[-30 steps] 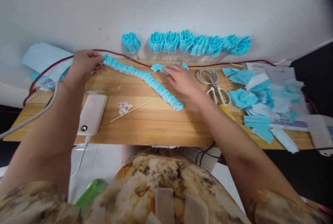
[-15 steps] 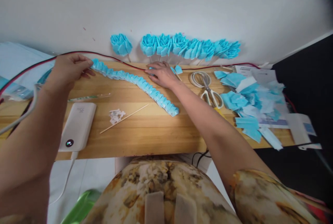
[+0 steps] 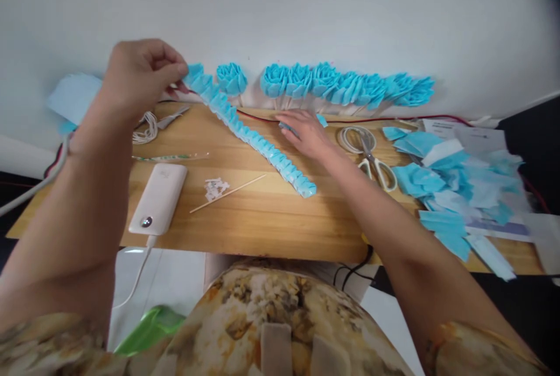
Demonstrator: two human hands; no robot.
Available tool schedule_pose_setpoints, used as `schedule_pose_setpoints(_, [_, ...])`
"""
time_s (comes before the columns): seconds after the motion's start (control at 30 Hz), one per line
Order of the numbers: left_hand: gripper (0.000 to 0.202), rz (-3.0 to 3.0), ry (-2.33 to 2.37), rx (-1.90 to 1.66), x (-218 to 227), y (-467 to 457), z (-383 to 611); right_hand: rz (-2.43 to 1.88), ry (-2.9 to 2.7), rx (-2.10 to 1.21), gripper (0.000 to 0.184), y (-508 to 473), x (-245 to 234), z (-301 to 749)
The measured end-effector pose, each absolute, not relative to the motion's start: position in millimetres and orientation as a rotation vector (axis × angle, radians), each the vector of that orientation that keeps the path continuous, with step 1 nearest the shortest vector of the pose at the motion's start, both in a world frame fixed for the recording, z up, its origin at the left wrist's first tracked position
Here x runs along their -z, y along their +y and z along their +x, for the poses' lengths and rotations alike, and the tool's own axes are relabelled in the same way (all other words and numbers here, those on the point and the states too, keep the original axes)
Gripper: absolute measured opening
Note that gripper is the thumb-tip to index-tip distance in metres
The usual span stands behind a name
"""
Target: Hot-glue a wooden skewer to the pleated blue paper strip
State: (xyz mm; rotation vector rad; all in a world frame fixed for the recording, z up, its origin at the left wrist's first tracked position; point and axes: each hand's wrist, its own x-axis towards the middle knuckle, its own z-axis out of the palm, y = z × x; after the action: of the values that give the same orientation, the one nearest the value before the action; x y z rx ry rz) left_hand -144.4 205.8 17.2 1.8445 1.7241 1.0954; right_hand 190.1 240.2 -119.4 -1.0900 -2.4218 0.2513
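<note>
A wooden table (image 3: pixel 271 230) is spanning the scene, standing against a pale wall. A loose pile of blue pieces (image 3: pixel 420 181) is covering its right side, partly lying over printed paper. A row of blue flowers (image 3: pixel 326 80) on thin stems is leaning against the wall along the back edge, and a single blue flower (image 3: pixel 231 78) is standing just left of it. A pleated blue strip (image 3: pixel 249 137) is slanting across the middle, its far end rising off the table and its near end resting on the wood. The left hand (image 3: pixel 142 76) is pinching that raised end between thumb and fingers. The right hand (image 3: pixel 306 131) is resting palm down near the back edge, its fingers curving over a small blue piece (image 3: pixel 289 128); whether they are gripping it, one cannot tell. A white power bank (image 3: pixel 160 198) is lying at the left with a cable plugged in. White-handled scissors (image 3: pixel 385 176) are lying beside the pile. A thin stick (image 3: pixel 227 194) is lying left of the strip's near end, just beside some tiny white scraps (image 3: pixel 215 188).
</note>
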Motion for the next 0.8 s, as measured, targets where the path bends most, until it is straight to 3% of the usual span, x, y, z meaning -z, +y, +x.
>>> schedule_pose_setpoints(0.13, [0.009, 1.977, 1.356, -1.258, -54.2, 215.0, -118.2, -1.062, -2.238, -0.504, 0.048, 235.4, 117.0, 184.5])
schedule_pose_setpoints(0.37, [0.007, 1.994, 1.137, -1.173, -79.0, 270.2, -88.3, -1.22, -1.672, -1.057, 0.059, 238.0, 118.1, 190.5])
schedule_pose_setpoints(0.8, [0.014, 2.025, 1.061, -1.12, -72.6, 282.9, -79.6, -1.924, -2.128, -0.615, 0.027, 123.4, 105.2, 256.5])
